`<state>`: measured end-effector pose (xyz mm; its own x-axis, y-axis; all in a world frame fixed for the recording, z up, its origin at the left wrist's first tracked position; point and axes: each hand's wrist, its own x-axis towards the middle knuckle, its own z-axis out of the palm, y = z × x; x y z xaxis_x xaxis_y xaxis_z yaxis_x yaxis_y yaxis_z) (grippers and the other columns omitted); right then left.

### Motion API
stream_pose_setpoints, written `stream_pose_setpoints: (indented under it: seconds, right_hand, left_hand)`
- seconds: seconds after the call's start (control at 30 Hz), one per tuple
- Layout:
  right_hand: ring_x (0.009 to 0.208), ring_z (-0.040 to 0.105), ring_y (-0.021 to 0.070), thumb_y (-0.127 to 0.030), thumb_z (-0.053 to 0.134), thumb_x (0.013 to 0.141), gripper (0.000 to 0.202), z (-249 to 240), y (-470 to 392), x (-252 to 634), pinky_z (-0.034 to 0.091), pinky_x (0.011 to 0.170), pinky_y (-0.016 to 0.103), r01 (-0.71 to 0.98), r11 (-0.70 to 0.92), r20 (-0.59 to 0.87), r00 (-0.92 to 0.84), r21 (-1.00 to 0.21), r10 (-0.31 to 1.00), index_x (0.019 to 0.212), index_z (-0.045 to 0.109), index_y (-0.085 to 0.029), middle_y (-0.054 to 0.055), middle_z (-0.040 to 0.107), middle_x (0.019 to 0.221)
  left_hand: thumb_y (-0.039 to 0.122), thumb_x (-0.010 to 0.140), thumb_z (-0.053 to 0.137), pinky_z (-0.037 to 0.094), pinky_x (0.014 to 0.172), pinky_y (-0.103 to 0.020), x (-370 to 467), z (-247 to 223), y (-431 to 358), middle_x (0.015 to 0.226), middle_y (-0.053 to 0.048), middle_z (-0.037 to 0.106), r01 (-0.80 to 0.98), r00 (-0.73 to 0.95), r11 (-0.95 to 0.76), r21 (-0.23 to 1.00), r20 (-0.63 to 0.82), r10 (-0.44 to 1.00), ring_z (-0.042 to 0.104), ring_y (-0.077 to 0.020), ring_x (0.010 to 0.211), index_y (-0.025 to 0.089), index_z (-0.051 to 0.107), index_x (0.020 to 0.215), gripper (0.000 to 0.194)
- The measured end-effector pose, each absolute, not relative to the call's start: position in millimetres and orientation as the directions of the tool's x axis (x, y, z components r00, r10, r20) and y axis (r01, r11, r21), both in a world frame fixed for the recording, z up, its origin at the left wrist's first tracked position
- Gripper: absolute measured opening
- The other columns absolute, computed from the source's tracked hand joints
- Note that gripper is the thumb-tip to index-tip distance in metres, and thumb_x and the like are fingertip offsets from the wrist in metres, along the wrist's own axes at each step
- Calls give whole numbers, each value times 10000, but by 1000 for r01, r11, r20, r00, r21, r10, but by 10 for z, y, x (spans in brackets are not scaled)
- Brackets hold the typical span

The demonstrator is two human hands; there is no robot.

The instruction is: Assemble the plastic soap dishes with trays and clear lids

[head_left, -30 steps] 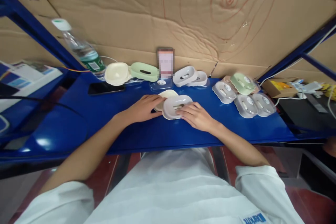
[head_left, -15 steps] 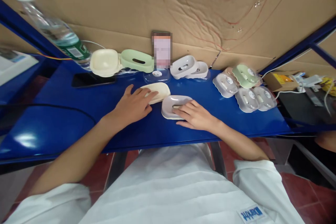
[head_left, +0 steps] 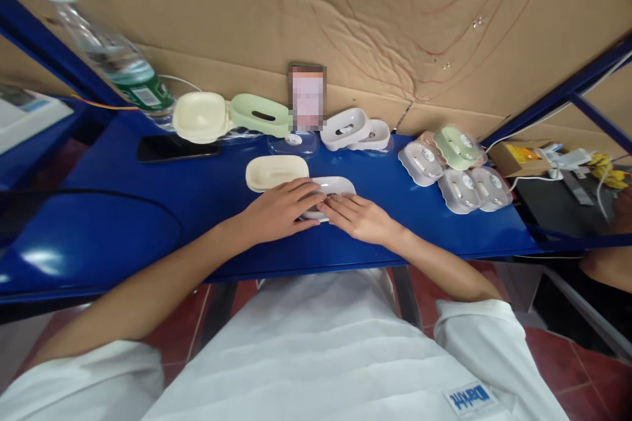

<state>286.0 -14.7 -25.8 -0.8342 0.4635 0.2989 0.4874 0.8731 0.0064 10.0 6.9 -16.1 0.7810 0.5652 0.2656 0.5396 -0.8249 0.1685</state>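
A pale grey oval soap dish point(head_left: 340, 185) with a slot in its middle lies on the blue table in front of me. My right hand point(head_left: 363, 216) covers its right side, fingers together over the inside and the thumb hidden. From the left, my left hand point(head_left: 282, 212) reaches over the same dish with its fingers stretched out and the thumb near the front rim. The fingertips of both hands meet at the dish's middle, which they largely hide. Just behind my left hand rests a cream soap dish base point(head_left: 277, 170), untouched.
Along the back stand a cream dish point(head_left: 200, 117), a green slotted dish point(head_left: 259, 114), a phone point(head_left: 307, 95) and grey dishes point(head_left: 344, 128). Several lidded soap boxes point(head_left: 459, 187) sit at the right. A dark phone point(head_left: 178, 148) and a water bottle point(head_left: 141, 82) are on the left.
My left hand has left the cream dish base and moved right onto the grey soap dish. The cream base sits slightly further left. My right hand stays at the grey dish.
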Motion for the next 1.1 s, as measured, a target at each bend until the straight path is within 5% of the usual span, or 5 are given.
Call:
stream_pose_setpoints:
  seconds: [0.2, 0.37, 0.8, 1.1]
  right_hand:
    - [1473, 601, 301, -386, 639, 1104, 466, -108, 4, 3021, 391, 1278, 564, 510, 835, 261, -794, -208, 550, 1553, 628, -264, 117, 686, 1528]
    - [1520, 563, 281, -370, 648, 1099, 431, -149, 110, 3121, 393, 1296, 525, 523, 799, 253, -764, -296, 593, 1520, 660, -276, 90, 668, 1552]
    - [1470, 616, 297, -336, 599, 1094, 413, -252, 112, 3081, 414, 1283, 567, 527, 820, 326, -752, -224, 572, 1482, 684, -224, 131, 694, 1511]
    - [1465, 621, 283, -348, 520, 1142, 391, -267, 119, 3061, 425, 1280, 550, 551, 811, 318, -747, -196, 584, 1466, 688, -207, 141, 701, 1499]
  left_hand:
    - [434, 1062, 664, 447, 1266, -492, 98, -172, 92, 1509, -158, 671, 519, 791, -845, 132, 301, 533, 565, -337, 1477, 190, 715, 1426, 441]
    - [383, 1101, 580, 530, 1162, -518, 185, -111, 16, 1478, -207, 689, 567, 800, -822, -45, 265, 538, 631, -373, 1414, 140, 705, 1436, 433]
    - [395, 1105, 560, 539, 1175, -483, 186, -208, 35, 1501, -214, 678, 600, 749, -798, 54, 313, 584, 624, -357, 1446, 136, 692, 1473, 469]
    - [371, 1120, 539, 520, 1206, -527, 160, -218, 93, 1496, -224, 678, 579, 780, -815, 1, 289, 555, 599, -373, 1474, 126, 701, 1434, 430]
